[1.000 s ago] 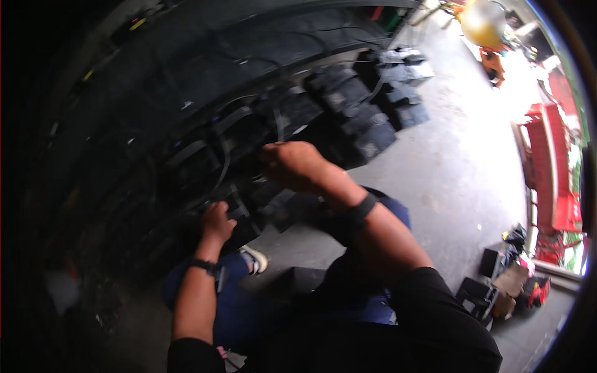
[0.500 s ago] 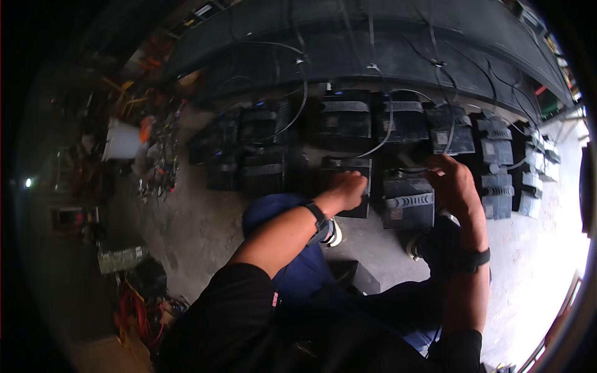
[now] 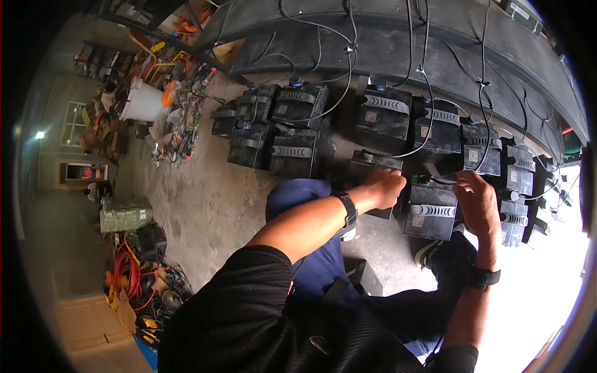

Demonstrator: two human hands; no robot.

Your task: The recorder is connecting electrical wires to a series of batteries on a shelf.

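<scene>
Concrete floor (image 3: 211,205) in the head view carries handled black boxes in rows under a dark rack (image 3: 292,53), probably so its hanging cables (image 3: 483,56) reach them. Left hand (image 3: 385,188) curls over a rear box (image 3: 372,163), right hand (image 3: 477,198) bends beside the nearest box (image 3: 429,219), perhaps steadying leads; whether either grips anything, I cannot tell.

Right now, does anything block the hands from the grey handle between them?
Nothing visible does: the right hand is by the upper right corner of the box, the left hand off its left side, and the handle lies uncovered.
</scene>
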